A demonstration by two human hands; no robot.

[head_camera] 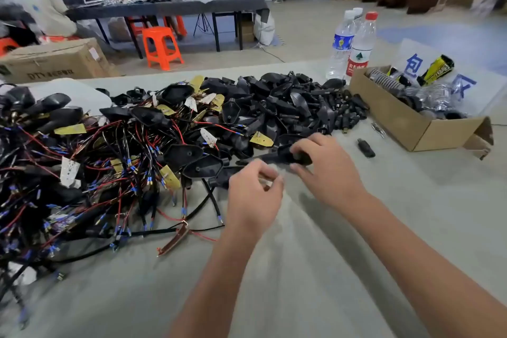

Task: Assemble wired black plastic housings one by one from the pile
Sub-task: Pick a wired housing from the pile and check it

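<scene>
A big pile of black plastic housings (274, 107) with red and black wires (115, 173) covers the left and middle of the grey table (356, 241). My right hand (326, 170) grips one black housing piece (285, 156) at the pile's near edge, fingers curled over it. My left hand (252, 197) hovers just left of it with fingers loosely curled, blurred by motion; whether it pinches anything I cannot tell. A wired housing (203, 166) lies beside my left hand, its cable trailing toward me.
An open cardboard box (406, 121) of parts stands at the right, with water bottles (354, 46) behind it. A small black connector (366, 147) lies loose near the box. A thin brown strip (174, 240) rests in front of the pile. People and stools are beyond.
</scene>
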